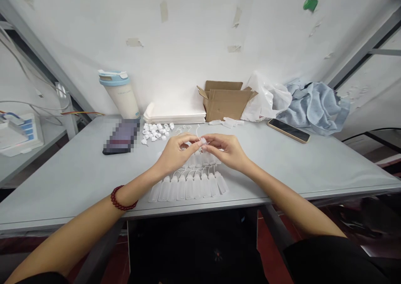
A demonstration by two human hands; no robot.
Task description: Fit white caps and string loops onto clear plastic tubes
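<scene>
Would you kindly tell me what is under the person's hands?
Under the left hand and right hand, translucent bottles partly show on the gray table; whatever the hands cover cannot be seen.

Bottles (pixel 189 188) lie before box (pixel 227 105) (cloth (pixel 315 108) farther right).

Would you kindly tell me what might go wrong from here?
The small translucent part, held between the left hand and right hand, might slip. The front row of translucent bottle-shaped pieces lies near the edge of the gray table, so a nudge could knock some off. The loose white caps could scatter if bumped.
</scene>
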